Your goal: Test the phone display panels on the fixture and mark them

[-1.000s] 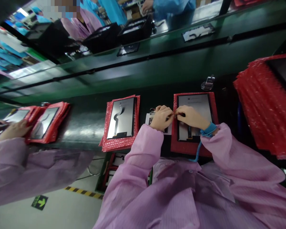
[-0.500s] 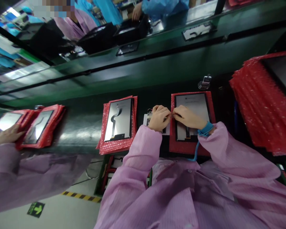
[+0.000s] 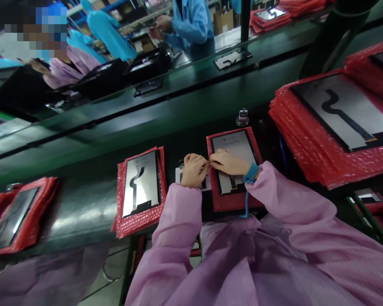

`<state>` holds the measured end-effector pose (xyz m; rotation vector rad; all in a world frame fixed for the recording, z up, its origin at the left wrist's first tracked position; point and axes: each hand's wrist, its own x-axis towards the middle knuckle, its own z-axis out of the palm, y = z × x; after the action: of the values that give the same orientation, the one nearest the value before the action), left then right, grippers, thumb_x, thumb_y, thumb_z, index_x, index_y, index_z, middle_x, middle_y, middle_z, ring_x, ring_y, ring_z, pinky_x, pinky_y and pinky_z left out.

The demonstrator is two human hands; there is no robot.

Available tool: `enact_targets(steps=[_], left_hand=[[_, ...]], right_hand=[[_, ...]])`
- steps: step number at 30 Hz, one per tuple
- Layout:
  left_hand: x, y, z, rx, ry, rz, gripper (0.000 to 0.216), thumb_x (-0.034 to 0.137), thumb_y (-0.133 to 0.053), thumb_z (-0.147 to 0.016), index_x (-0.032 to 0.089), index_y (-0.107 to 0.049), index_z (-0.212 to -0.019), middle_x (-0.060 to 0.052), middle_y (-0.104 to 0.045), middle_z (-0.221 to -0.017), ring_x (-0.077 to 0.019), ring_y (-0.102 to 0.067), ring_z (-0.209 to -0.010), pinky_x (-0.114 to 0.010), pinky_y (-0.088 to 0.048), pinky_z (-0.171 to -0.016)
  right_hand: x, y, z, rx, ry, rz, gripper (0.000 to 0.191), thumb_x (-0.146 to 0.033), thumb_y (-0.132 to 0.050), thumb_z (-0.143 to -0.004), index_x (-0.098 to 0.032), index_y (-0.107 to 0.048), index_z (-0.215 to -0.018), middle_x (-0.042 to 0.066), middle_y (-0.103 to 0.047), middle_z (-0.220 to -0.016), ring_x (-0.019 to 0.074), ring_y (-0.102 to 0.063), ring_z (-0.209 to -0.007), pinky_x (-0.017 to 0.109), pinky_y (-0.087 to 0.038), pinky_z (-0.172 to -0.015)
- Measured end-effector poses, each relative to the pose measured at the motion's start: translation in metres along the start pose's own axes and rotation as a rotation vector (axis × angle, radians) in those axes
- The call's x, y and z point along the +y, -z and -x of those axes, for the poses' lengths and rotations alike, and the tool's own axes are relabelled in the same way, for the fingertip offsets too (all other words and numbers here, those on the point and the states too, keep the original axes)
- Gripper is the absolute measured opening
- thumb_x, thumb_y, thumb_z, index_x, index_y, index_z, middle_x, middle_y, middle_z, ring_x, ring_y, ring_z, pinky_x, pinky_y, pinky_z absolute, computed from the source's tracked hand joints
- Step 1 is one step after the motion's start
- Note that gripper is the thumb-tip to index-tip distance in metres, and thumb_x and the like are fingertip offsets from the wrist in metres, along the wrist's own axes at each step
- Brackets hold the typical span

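- Red bubble wrap point(image 3: 228, 205) lies near the worktop's near edge, in front of the person, with a display panel point(image 3: 236, 142) on top of it, grey back up.
- The right hand point(image 3: 231, 163) rests over the left part of that panel, its fingers narrow and drawn together, pointing left.
- The left hand point(image 3: 194, 171) is just beside the wrap's left edge, fingers curled, thumb and forefinger close together.
- Both sets of fingers meet at the wrap's left edge; whether something small is pinched between them I cannot tell.
- Under the left hand a white card point(image 3: 178, 176) shows in part, mostly hidden.
- A blue wrist strap point(image 3: 251, 172) circles the right wrist, and a coiled blue cord point(image 3: 247, 205) hangs from it toward the worktop's near edge.
- Farther left on the worktop point(image 3: 76, 212), a second panel point(image 3: 150, 170) lies on its own red wrap point(image 3: 140, 227), a dark ribbon cable point(image 3: 133, 189) curving over its back.
- Toward the worktop's left end, a third panel point(image 3: 15, 216) sits on red wrapping, cut off by the view.
- A tall red stack point(image 3: 290, 142) stands to the right, bearing another panel point(image 3: 315, 95) with a dark, bent cable point(image 3: 341, 114).
- Beyond the wrap, toward the worktop's far edge, stands a small shiny metal piece point(image 3: 242, 117).
- Past the green ledge point(image 3: 178, 102), a co-worker in light blue point(image 3: 193, 21) holds both hands together.
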<state>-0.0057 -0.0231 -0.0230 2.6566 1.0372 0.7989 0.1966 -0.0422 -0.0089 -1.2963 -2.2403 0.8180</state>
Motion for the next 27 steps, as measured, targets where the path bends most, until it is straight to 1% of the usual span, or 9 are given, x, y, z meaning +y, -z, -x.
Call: enact_targets(steps=[3, 5, 7, 10, 13, 16, 18, 24, 27], left_hand=[[-0.006, -0.002, 0.0, 0.046, 0.059, -0.007, 0.025, 0.027, -0.05, -0.098, 0.023, -0.06, -0.076, -0.004, -0.069, -0.083, -0.0232, -0.061, -0.089, -0.047, -0.045, -0.097], [-0.008, -0.003, 0.001, 0.198, 0.149, -0.026, 0.027, 0.032, -0.048, -0.102, 0.022, -0.065, -0.083, -0.007, -0.069, -0.097, -0.0238, -0.062, -0.099, -0.046, -0.048, -0.098], [-0.004, -0.005, 0.003, 0.445, 0.291, -0.053, 0.028, 0.037, -0.044, -0.105, 0.023, -0.068, -0.111, -0.012, -0.063, -0.126, -0.0256, -0.059, -0.121, -0.047, -0.049, -0.107], [0.021, -0.007, 0.017, 0.684, 0.458, -0.058, 0.051, 0.044, -0.043, -0.107, 0.028, -0.037, -0.156, -0.016, -0.035, -0.158, -0.027, -0.04, -0.149, -0.05, -0.04, -0.122], [0.064, -0.018, 0.043, 0.506, 0.403, -0.021, 0.07, 0.048, -0.052, -0.103, 0.028, -0.022, -0.163, -0.018, -0.024, -0.165, -0.032, -0.027, -0.158, -0.054, -0.032, -0.128], [0.1, -0.038, 0.069, 0.225, 0.337, 0.037, 0.081, 0.049, -0.055, -0.101, 0.024, -0.013, -0.165, -0.021, -0.012, -0.171, -0.0397, -0.011, -0.163, -0.062, -0.029, -0.127], [0.112, -0.051, 0.08, 0.124, 0.324, 0.052, 0.083, 0.045, -0.055, -0.101, 0.024, -0.008, -0.166, -0.022, -0.008, -0.173, -0.0421, -0.006, -0.163, -0.067, -0.029, -0.126], [0.112, -0.062, 0.087, 0.099, 0.343, 0.052, 0.092, 0.03, -0.06, -0.099, 0.031, 0.002, -0.167, -0.02, -0.004, -0.175, -0.0415, -0.005, -0.163, -0.069, -0.035, -0.123], [0.112, -0.061, 0.085, 0.103, 0.356, 0.085, 0.097, 0.026, -0.063, -0.097, 0.032, 0.003, -0.167, -0.019, -0.002, -0.175, -0.0405, -0.004, -0.164, -0.068, -0.035, -0.124]], right_hand=[[0.0, 0.007, 0.0, 0.009, 0.002, -0.05, 0.02, -0.028, -0.051, -0.099, -0.019, -0.061, -0.084, 0.005, -0.068, -0.091, 0.0186, -0.057, -0.093, 0.033, -0.04, -0.088], [0.003, 0.015, 0.001, 0.009, -0.004, -0.092, 0.021, -0.03, -0.051, -0.099, -0.018, -0.063, -0.086, 0.004, -0.07, -0.089, 0.0166, -0.059, -0.086, 0.03, -0.043, -0.083], [0.009, 0.025, 0.002, 0.036, -0.029, -0.123, 0.027, -0.034, -0.046, -0.101, -0.018, -0.066, -0.091, 0.004, -0.071, -0.091, 0.0162, -0.061, -0.084, 0.029, -0.046, -0.079], [0.026, 0.041, 0.005, 0.273, -0.198, -0.083, 0.034, -0.037, -0.04, -0.104, -0.018, -0.068, -0.1, 0.008, -0.072, -0.102, 0.0192, -0.064, -0.092, 0.032, -0.05, -0.085], [0.05, 0.054, 0.009, 0.532, -0.412, 0.041, 0.031, -0.03, -0.044, -0.1, -0.013, -0.068, -0.11, 0.019, -0.067, -0.118, 0.0302, -0.057, -0.115, 0.045, -0.046, -0.1], [0.072, 0.061, 0.011, 0.608, -0.627, 0.252, 0.034, -0.022, -0.045, -0.096, -0.006, -0.067, -0.117, 0.028, -0.06, -0.127, 0.0399, -0.047, -0.126, 0.056, -0.042, -0.101], [0.082, 0.062, 0.01, 0.597, -0.698, 0.34, 0.035, -0.019, -0.045, -0.095, -0.004, -0.067, -0.117, 0.029, -0.057, -0.13, 0.0406, -0.046, -0.126, 0.056, -0.043, -0.099], [0.098, 0.063, 0.0, 0.594, -0.685, 0.269, 0.028, -0.014, -0.044, -0.091, -0.004, -0.066, -0.106, 0.03, -0.057, -0.129, 0.0406, -0.045, -0.129, 0.058, -0.041, -0.103], [0.1, 0.066, -0.002, 0.658, -0.635, 0.147, 0.026, -0.012, -0.041, -0.091, -0.008, -0.064, -0.103, 0.026, -0.061, -0.122, 0.035, -0.053, -0.123, 0.054, -0.043, -0.104]])
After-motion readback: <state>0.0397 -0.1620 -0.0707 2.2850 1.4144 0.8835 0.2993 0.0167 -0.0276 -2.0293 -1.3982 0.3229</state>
